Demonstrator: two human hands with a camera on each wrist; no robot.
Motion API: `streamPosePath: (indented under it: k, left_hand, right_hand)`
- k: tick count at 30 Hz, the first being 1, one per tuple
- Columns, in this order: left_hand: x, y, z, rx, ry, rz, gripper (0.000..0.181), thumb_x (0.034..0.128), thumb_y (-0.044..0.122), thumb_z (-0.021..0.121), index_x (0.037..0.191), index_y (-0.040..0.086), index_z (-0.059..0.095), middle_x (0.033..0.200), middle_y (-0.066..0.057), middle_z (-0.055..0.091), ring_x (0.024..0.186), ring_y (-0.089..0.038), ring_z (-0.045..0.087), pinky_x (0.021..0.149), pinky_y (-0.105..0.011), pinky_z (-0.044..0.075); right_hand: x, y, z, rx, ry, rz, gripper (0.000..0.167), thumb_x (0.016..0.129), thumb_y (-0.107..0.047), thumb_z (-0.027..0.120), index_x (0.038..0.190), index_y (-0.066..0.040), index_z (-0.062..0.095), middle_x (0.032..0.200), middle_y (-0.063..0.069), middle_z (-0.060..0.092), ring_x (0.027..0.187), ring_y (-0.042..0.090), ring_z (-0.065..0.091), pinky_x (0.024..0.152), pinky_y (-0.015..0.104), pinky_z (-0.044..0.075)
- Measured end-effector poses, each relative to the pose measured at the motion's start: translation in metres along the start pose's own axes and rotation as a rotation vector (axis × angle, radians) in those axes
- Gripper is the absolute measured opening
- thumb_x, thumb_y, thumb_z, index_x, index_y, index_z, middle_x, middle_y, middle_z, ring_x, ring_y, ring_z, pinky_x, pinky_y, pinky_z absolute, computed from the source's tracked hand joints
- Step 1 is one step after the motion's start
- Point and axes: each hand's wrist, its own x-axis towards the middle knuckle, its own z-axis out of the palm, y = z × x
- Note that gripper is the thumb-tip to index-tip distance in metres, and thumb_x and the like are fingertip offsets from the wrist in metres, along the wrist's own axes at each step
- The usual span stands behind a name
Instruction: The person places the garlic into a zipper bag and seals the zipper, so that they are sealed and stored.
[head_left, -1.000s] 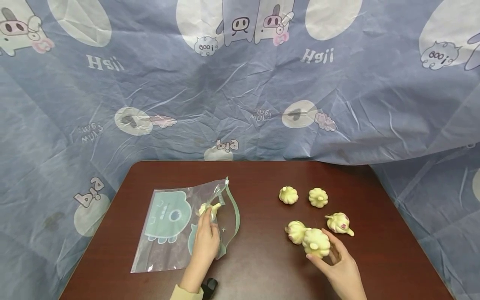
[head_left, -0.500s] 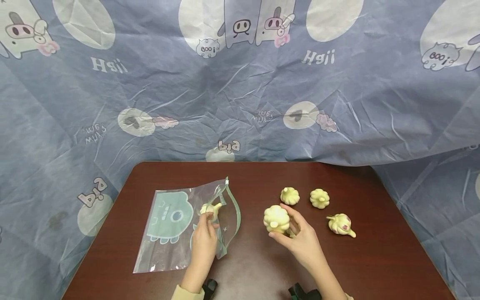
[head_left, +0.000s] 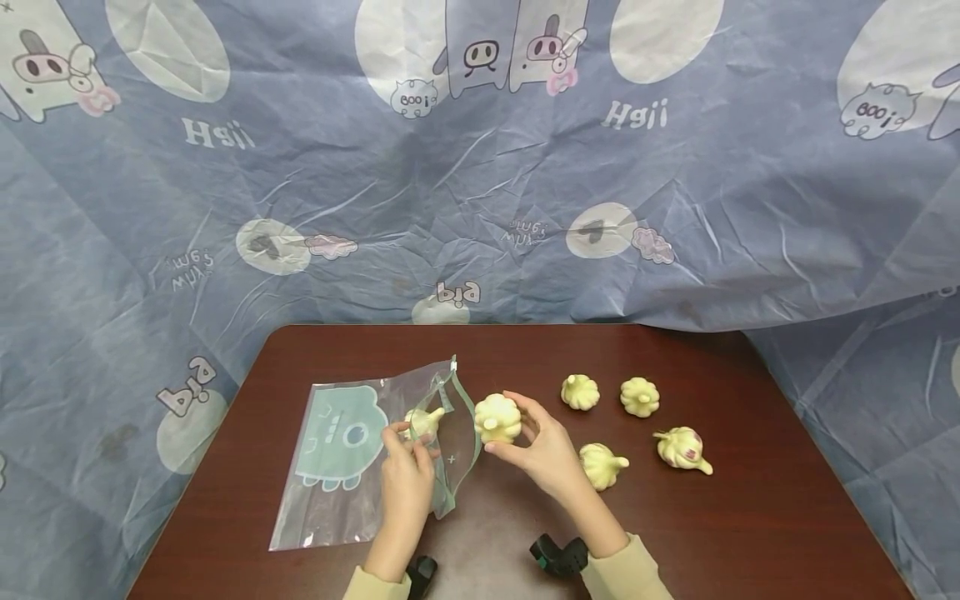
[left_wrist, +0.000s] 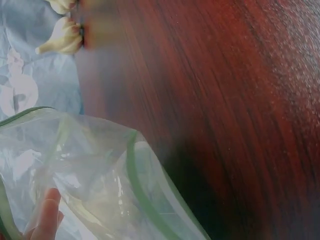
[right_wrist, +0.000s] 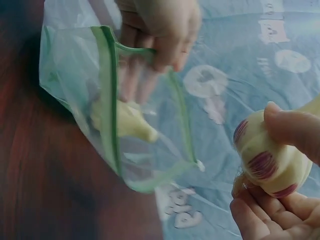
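- Where the pale left sleeve (head_left: 375, 586) and right sleeve (head_left: 626, 571) come in at the near side, a black strap piece (head_left: 558, 557) shows by the right wrist and another (head_left: 422, 575) by the left.
- The left hand (head_left: 407, 481) pinches the rim of a clear plastic bag (head_left: 345, 446), thumb on one side and fingers on the other.
- The bag lies on the table (head_left: 757, 525), its green-edged mouth gaping toward the right hand (head_left: 550, 457); a blue-green cartoon print covers part of it.
- One garlic (head_left: 425, 422) is inside the bag near the mouth, its stem toward the gap.
- The right hand holds a garlic bulb (head_left: 497, 418) between thumb and fingers, just beside the bag's mouth (the right wrist view shows purple patches on its skin).
- Beyond the right wrist, which partly hides it, sits a loose bulb (head_left: 602, 466); to its right lies a purple-marked bulb (head_left: 682, 450).
- Farther back, a stem-up bulb (head_left: 580, 392) and a squat bulb (head_left: 640, 397) sit near each other, apart.
- Behind the table hangs a creased blue cloth (head_left: 450, 183) with pig cartoons and lettering.
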Motion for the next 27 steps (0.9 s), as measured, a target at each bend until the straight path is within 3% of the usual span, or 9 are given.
streamPosePath:
  k: [5,10,16,22,27]
  left_hand:
    - [-0.001,-0.001,0.000,0.018,-0.016,-0.006,0.021,0.0952,-0.002,0.049,0.116,-0.003,0.045,0.090,-0.014,0.076,0.064,-0.027,0.071,0.047,-0.026,0.046]
    - [0.000,-0.001,-0.001,0.045,-0.021,0.013,0.014,0.0969,0.001,0.051,0.111,-0.003,0.051,0.090,-0.012,0.077,0.067,-0.026,0.072,0.052,-0.034,0.052]
    - [0.000,0.000,-0.003,0.061,-0.030,0.017,0.009,0.0981,0.003,0.052,0.105,-0.003,0.053,0.090,-0.013,0.076,0.068,-0.025,0.073,0.054,-0.035,0.054]
    - [0.000,0.002,-0.005,0.054,-0.058,0.008,0.007,0.0999,0.005,0.052,0.104,-0.001,0.055,0.093,-0.012,0.077,0.068,-0.023,0.073,0.052,-0.028,0.052]
    - [0.000,0.004,-0.006,0.069,-0.042,0.005,0.008,0.1001,0.008,0.054,0.102,0.001,0.057,0.091,-0.010,0.077,0.067,-0.021,0.073,0.052,-0.031,0.051]
  right_hand:
    - [0.017,0.018,0.021,-0.099,-0.037,-0.018,0.073,0.075,-0.011,0.086,0.139,-0.006,0.052,0.134,0.016,0.059,0.123,0.033,0.059,0.100,0.042,0.052]
    - [0.027,0.035,0.036,-0.211,-0.108,-0.043,0.074,0.077,-0.014,0.085,0.140,-0.002,0.049,0.133,0.020,0.059,0.118,0.037,0.062,0.096,0.046,0.054]
    - [0.032,0.043,0.044,-0.299,-0.173,-0.077,0.074,0.077,-0.012,0.085,0.140,-0.001,0.048,0.133,0.021,0.058,0.114,0.035,0.065,0.087,0.043,0.058]
    - [0.034,0.048,0.050,-0.454,-0.176,-0.112,0.074,0.075,-0.011,0.085,0.139,-0.003,0.050,0.129,0.019,0.061,0.108,0.030,0.064,0.083,0.040,0.056]
    - [0.038,0.056,0.055,-0.555,-0.193,-0.132,0.072,0.073,-0.010,0.085,0.136,0.000,0.052,0.126,0.018,0.063,0.103,0.029,0.064,0.080,0.041,0.055]
